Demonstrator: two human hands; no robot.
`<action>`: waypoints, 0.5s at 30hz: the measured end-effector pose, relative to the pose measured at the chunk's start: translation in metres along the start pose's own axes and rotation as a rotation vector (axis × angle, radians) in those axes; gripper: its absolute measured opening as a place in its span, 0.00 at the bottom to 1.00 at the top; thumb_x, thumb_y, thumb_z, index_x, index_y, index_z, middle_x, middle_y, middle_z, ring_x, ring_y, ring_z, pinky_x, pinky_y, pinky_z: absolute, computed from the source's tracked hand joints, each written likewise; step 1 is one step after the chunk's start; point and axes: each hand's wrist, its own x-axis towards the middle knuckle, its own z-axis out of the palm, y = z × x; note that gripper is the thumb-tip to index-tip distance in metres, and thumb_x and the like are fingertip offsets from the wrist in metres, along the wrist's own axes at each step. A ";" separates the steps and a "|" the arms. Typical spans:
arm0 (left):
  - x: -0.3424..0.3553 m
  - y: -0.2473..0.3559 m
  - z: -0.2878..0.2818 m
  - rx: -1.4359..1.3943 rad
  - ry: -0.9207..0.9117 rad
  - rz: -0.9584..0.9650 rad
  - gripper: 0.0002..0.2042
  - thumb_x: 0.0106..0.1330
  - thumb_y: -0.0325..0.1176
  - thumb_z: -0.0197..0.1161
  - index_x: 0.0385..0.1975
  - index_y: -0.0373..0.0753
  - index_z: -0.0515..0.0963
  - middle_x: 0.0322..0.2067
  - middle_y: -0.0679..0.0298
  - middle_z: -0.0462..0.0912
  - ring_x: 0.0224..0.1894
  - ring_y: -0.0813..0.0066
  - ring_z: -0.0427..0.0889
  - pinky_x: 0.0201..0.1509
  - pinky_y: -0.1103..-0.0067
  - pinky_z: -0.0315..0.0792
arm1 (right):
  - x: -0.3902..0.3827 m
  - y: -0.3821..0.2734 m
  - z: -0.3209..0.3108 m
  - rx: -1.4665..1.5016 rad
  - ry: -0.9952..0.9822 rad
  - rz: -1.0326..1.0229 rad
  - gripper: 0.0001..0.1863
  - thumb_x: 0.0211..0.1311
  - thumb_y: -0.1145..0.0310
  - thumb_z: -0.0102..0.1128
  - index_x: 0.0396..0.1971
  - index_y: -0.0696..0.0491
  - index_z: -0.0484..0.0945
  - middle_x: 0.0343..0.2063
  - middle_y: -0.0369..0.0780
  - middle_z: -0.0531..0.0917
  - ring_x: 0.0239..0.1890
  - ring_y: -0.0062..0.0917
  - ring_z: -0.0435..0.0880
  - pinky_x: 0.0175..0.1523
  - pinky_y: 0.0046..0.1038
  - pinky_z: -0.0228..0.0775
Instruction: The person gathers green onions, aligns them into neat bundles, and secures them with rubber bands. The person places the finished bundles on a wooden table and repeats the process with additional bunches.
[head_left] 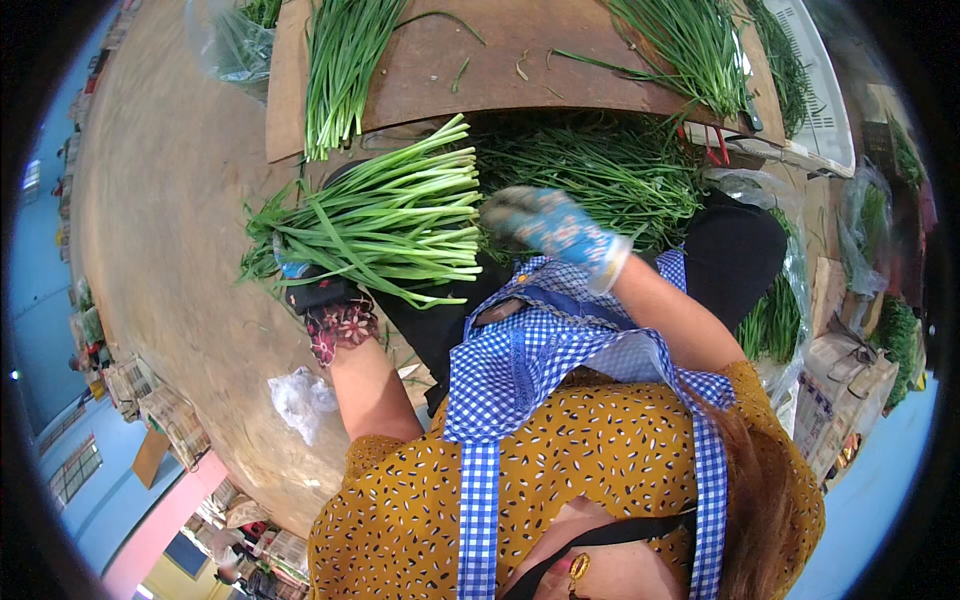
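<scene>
My left hand, in a dark glove with a patterned cuff, is shut on a bunch of long green stalks with pale ends, largely hiding the fingers. My right hand, in a blue flowered glove, is beside the pale ends, its fingertips blurred. A loose heap of green stalks lies below the board over my lap, behind the right hand.
A brown board carries two piles of stalks. A white crate stands at upper right. Bagged greens lie to my right. A crumpled plastic bag lies on the floor at left.
</scene>
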 end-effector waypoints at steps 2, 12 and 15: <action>0.000 0.002 0.001 -0.014 -0.001 -0.001 0.21 0.68 0.48 0.39 0.47 0.42 0.73 0.48 0.59 0.76 0.47 0.62 0.74 0.53 0.64 0.68 | 0.007 -0.006 0.018 0.204 -0.177 0.138 0.18 0.58 0.60 0.58 0.42 0.59 0.77 0.27 0.39 0.81 0.26 0.20 0.78 0.33 0.23 0.71; -0.006 0.005 -0.001 0.417 0.066 0.033 0.22 0.69 0.48 0.36 0.51 0.42 0.70 0.51 0.61 0.73 0.51 0.63 0.71 0.57 0.64 0.63 | -0.025 -0.014 -0.024 -0.062 0.199 0.147 0.09 0.56 0.68 0.58 0.35 0.56 0.79 0.27 0.38 0.82 0.23 0.20 0.78 0.30 0.22 0.70; -0.005 0.001 0.003 0.064 -0.011 0.008 0.19 0.69 0.45 0.37 0.45 0.41 0.73 0.45 0.59 0.77 0.45 0.64 0.75 0.50 0.65 0.70 | -0.016 -0.023 0.008 -0.425 0.183 -0.300 0.13 0.56 0.59 0.58 0.34 0.52 0.80 0.26 0.43 0.82 0.25 0.32 0.81 0.32 0.29 0.72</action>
